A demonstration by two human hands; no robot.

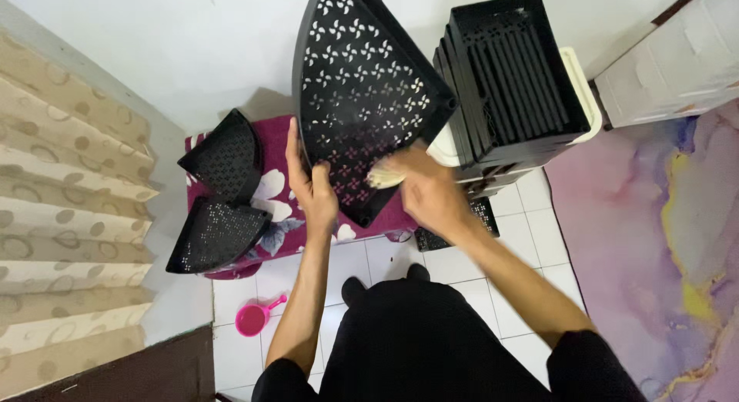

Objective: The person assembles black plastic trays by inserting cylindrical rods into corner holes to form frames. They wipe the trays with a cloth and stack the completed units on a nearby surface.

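Dark clothing fills the bottom of the view, the person's own, with both bare forearms reaching up from it. Beyond lies a white tiled floor, met along its right edge by a purple marbled mat and along its left by a beige patterned curtain.

Largest of the things in hand is a black fan-shaped shelf, pierced with small pinwheel cut-outs and held tilted up on edge. Its lower left edge is gripped by the left hand, thumb in front and fingers curled behind. At its lower right edge is the right hand, closed around a pale cloth that presses on the shelf (this hand is blurred).

Right of the shelf stands a stack of black slatted trays on a white unit.

Behind the shelf, a magenta floral cloth covers a low stand; two smaller black perforated shelves rest on its left edge, one above the other.

Smallest, a pink scoop lies on the floor near the curtain.
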